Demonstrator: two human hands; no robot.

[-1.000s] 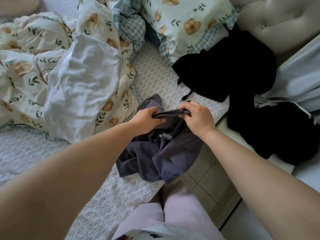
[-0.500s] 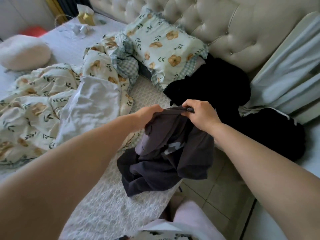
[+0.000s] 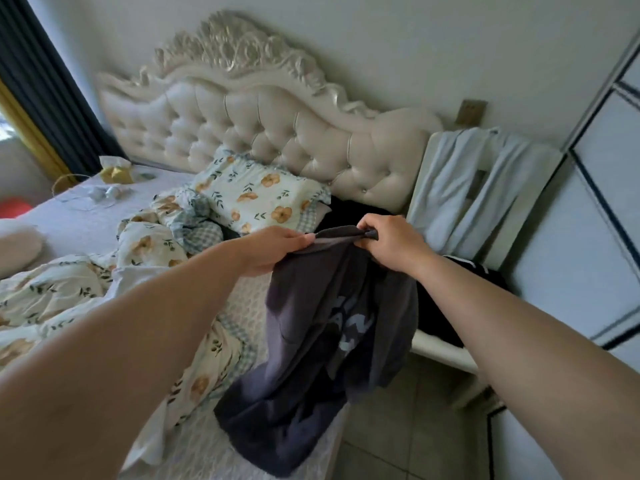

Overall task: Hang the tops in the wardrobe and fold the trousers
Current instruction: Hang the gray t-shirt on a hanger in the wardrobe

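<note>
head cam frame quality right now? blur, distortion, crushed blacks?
Head view: soft, even daylight with no glare; the headboard carving and the wardrobe doors look smeared, likely motion blur; the wide angle tilts and bows the door frame lines at the right edge; the black clothes behind the grey top crush to a detailless patch; the top's pale print reads only as a shape.

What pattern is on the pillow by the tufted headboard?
Orange flowers with green leaves on the cream fabric pillow, with a blue checked border; head view.

A tufted cream headboard (image 3: 277,133) stands against the pale far wall (image 3: 415,46). Dark curtains (image 3: 34,81) hang left; beige floor tiles (image 3: 398,427) lie near right.
</note>
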